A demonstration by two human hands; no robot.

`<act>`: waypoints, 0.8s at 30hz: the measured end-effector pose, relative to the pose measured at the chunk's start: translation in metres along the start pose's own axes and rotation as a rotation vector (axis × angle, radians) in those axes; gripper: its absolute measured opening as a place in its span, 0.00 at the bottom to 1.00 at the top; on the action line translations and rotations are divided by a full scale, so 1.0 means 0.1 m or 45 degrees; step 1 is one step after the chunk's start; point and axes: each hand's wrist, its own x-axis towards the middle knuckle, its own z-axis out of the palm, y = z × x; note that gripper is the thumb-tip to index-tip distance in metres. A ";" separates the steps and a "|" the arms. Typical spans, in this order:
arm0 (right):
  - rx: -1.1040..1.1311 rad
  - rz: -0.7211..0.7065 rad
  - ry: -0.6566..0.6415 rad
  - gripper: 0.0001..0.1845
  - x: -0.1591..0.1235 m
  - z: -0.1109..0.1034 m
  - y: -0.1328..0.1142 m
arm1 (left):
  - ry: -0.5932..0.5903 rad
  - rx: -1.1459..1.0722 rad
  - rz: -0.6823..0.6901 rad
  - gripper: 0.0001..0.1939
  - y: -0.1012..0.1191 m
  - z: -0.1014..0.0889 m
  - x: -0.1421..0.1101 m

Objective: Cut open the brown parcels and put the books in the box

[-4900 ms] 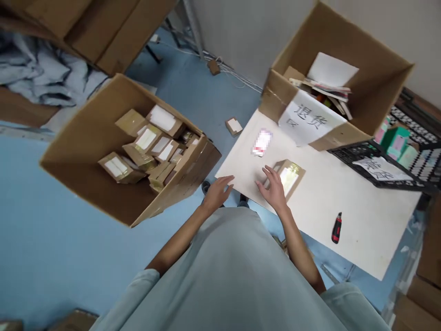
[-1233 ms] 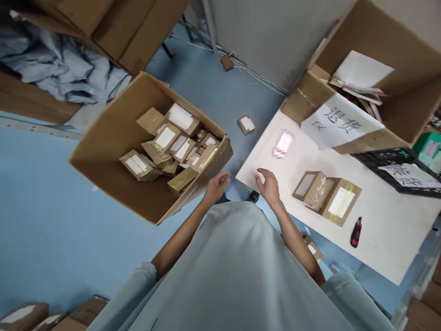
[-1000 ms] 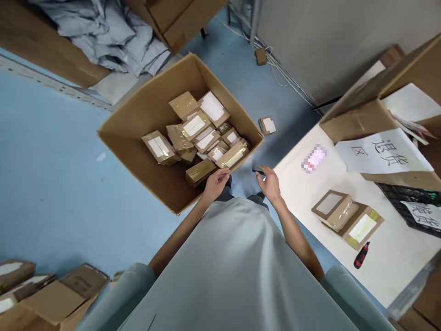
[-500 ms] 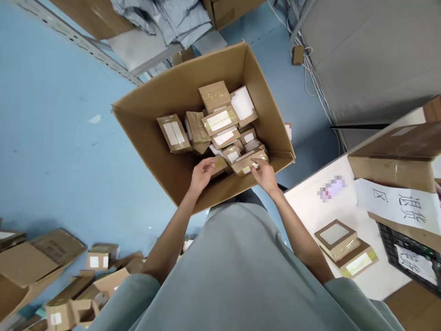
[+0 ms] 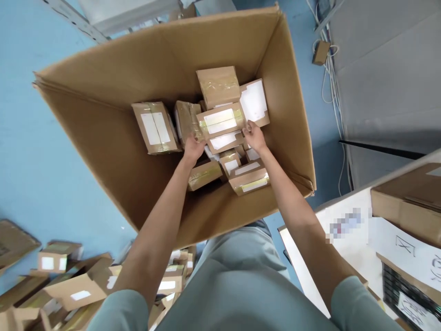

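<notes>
A large open carton [image 5: 158, 55] holds several small taped cardboard boxes. My left hand [image 5: 194, 148] is at the left end of a small cardboard box with a white label [image 5: 220, 120], its fingers curled by the lower corner. At the right end of that same box, my right hand [image 5: 254, 137] has thumb and fingers bent against the edge. The labelled box still lies on the pile, gripped between both hands. Just left of it is a taped box [image 5: 188, 117]; behind it, another brown box [image 5: 219, 87]. Part of my left fingertips blends into the tape behind.
A box with a white label [image 5: 156, 128] stands apart at the carton's left. Boxes [image 5: 77, 289] are heaped on the floor at lower left. A white table [image 5: 306, 271] with a paper sign and black crate is on the right. Cables [image 5: 330, 87] run along the grey panel.
Both hands have moved forward, away from the boxes at the carton's near side, to the labelled box in the middle. The view has come closer to the carton.
</notes>
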 end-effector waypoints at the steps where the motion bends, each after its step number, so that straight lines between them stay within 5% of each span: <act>1: 0.014 0.035 -0.020 0.34 0.13 0.06 0.03 | -0.023 -0.015 0.012 0.24 0.00 0.06 0.10; 5: 0.053 0.222 -0.068 0.32 0.32 0.22 0.04 | -0.116 -0.080 0.051 0.26 -0.02 0.20 0.25; 9: 0.047 0.209 -0.049 0.29 -0.04 0.16 -0.14 | -0.118 -0.138 0.054 0.25 -0.01 0.07 -0.05; 14: 0.094 0.064 0.035 0.39 -0.96 -0.19 -0.64 | -0.094 -0.160 0.066 0.23 0.14 -0.42 -0.96; 18: 0.080 0.034 0.192 0.43 -1.84 -0.55 -1.19 | -0.152 -0.210 -0.002 0.32 0.36 -0.80 -1.81; 24: -0.016 -0.003 0.490 0.36 -3.23 -1.13 -1.83 | -0.575 -0.295 -0.031 0.38 0.76 -1.05 -2.80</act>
